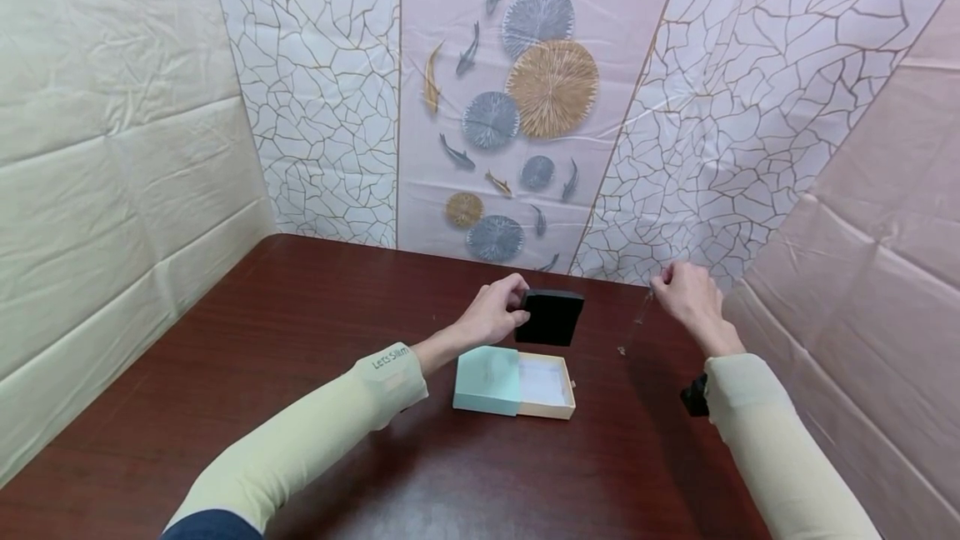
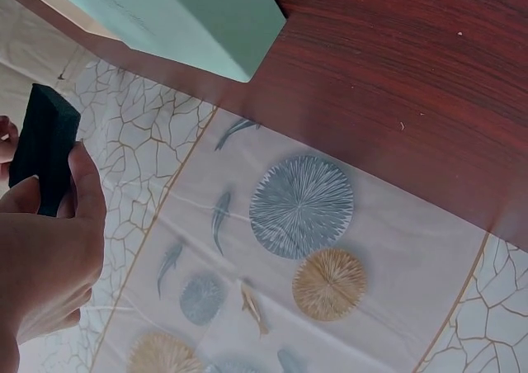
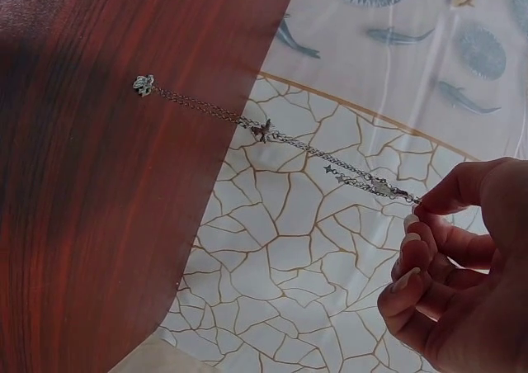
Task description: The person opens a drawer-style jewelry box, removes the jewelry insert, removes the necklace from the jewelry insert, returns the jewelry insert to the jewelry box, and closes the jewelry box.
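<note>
My left hand (image 1: 491, 312) pinches a thin square black pad (image 1: 550, 317) by its left edge, holding it upright above the box. The left wrist view shows the black pad (image 2: 48, 146) edge-on between thumb and fingers. Below it on the table is a mint green box sleeve (image 1: 487, 382) with its cream drawer (image 1: 546, 415) slid partly out to the right; white lining shows inside. Off to the right, my right hand (image 1: 690, 298) pinches one end of a silver charm bracelet (image 3: 309, 150). The doubled chain hangs down from the fingertips, a flower-like charm at its lower end.
The dark red-brown table (image 1: 315, 340) reaches back to a patterned cloth wall (image 1: 322, 107). Plain pale cloth walls stand on the left (image 1: 112, 148) and right (image 1: 862, 273). A black band (image 1: 696, 396) shows by the right wrist.
</note>
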Demonstrator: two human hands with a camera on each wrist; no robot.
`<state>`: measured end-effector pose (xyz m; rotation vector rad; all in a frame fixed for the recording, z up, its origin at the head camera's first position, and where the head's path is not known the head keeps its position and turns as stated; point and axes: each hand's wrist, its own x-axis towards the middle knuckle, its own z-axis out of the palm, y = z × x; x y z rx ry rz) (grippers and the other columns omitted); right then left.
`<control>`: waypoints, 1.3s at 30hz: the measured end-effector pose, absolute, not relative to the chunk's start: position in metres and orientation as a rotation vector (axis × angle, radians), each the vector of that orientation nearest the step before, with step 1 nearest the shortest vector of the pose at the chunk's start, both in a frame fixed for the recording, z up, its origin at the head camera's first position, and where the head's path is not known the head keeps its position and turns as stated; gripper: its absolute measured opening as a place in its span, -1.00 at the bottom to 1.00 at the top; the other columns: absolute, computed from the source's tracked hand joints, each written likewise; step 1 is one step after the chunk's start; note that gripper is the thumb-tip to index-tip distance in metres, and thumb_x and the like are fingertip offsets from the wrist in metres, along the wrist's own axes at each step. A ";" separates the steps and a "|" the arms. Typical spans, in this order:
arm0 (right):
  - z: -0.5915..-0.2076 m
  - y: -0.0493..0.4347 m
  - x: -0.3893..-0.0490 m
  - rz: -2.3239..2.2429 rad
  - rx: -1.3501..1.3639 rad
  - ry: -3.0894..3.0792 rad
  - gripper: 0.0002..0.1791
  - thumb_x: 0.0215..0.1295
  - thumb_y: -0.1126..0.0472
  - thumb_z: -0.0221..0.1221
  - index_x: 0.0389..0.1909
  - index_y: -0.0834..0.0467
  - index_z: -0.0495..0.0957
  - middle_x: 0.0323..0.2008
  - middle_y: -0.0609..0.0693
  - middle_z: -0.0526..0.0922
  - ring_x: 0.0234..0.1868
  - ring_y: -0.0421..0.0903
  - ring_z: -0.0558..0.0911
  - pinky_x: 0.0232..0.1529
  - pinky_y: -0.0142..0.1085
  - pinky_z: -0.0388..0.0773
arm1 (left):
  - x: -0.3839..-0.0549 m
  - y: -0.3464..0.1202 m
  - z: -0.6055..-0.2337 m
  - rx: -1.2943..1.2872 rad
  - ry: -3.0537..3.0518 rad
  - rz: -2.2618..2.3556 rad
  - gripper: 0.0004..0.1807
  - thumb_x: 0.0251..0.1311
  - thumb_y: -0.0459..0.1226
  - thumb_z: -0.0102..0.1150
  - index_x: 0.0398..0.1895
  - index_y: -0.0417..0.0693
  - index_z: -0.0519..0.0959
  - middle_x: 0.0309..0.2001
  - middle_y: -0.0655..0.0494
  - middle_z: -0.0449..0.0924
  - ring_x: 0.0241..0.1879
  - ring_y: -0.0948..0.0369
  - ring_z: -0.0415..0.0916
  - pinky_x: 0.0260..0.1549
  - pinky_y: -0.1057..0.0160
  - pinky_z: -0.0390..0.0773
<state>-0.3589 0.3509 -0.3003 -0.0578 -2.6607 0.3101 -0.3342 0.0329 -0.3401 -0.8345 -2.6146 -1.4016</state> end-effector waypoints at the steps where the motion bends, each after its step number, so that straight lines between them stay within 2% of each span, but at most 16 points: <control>1: -0.301 0.351 -0.359 0.310 -0.056 -2.663 -0.73 0.15 0.18 -0.02 -0.71 0.09 0.32 -0.67 0.01 0.39 -0.53 0.04 0.42 -0.55 -0.19 0.21 | -0.334 0.033 -0.340 -0.839 -2.612 -1.407 -0.79 0.22 -0.39 0.20 -0.09 -0.11 0.49 -0.19 -0.07 0.71 -0.10 0.08 0.63 -0.07 0.16 0.53; 7: -0.305 0.352 -0.360 0.301 -0.052 -2.677 -0.70 0.11 0.20 -0.01 -0.76 0.04 0.19 -0.72 -0.06 0.23 -0.56 0.01 0.35 -0.57 -0.20 0.15 | -0.334 0.032 -0.339 -0.852 -2.616 -1.419 -0.80 0.24 -0.39 0.19 -0.10 -0.10 0.48 -0.18 -0.07 0.71 -0.10 0.08 0.63 -0.08 0.17 0.53; 14: -0.309 0.353 -0.361 0.291 -0.063 -2.701 -0.72 0.10 0.20 -0.01 -0.76 0.05 0.23 -0.69 -0.01 0.30 -0.55 0.03 0.38 -0.51 -0.10 0.22 | -0.333 0.033 -0.339 -0.843 -2.622 -1.421 -0.79 0.23 -0.39 0.20 -0.09 -0.09 0.49 -0.20 -0.06 0.71 -0.11 0.09 0.63 -0.08 0.18 0.53; 25: -0.318 0.358 -0.364 0.276 -0.034 -2.740 -0.78 0.01 0.23 -0.01 -0.76 0.05 0.25 -0.72 -0.05 0.29 -0.61 -0.03 0.33 -0.62 -0.23 0.16 | -0.334 0.033 -0.338 -0.859 -2.614 -1.415 -0.79 0.23 -0.39 0.19 -0.08 -0.10 0.49 -0.18 -0.06 0.70 -0.11 0.09 0.63 -0.07 0.17 0.54; 33: -0.326 0.357 -0.367 0.317 -0.060 -2.795 -0.72 0.03 0.23 -0.03 -0.79 0.02 0.17 -0.79 -0.14 0.13 -0.66 -0.10 0.23 -0.64 -0.26 0.15 | -0.334 0.033 -0.340 -0.858 -2.621 -1.424 -0.77 0.24 -0.38 0.19 -0.05 -0.10 0.49 -0.13 -0.08 0.69 -0.07 0.08 0.62 -0.06 0.15 0.54; 39: -0.330 0.359 -0.366 0.306 -0.098 -2.824 -0.75 0.02 0.22 -0.02 -0.77 0.04 0.21 -0.74 -0.10 0.23 -0.59 -0.07 0.33 -0.60 -0.21 0.21 | -0.334 0.035 -0.339 -0.859 -2.618 -1.425 -0.77 0.23 -0.38 0.20 -0.06 -0.12 0.48 -0.12 -0.10 0.69 -0.05 0.06 0.62 -0.05 0.12 0.54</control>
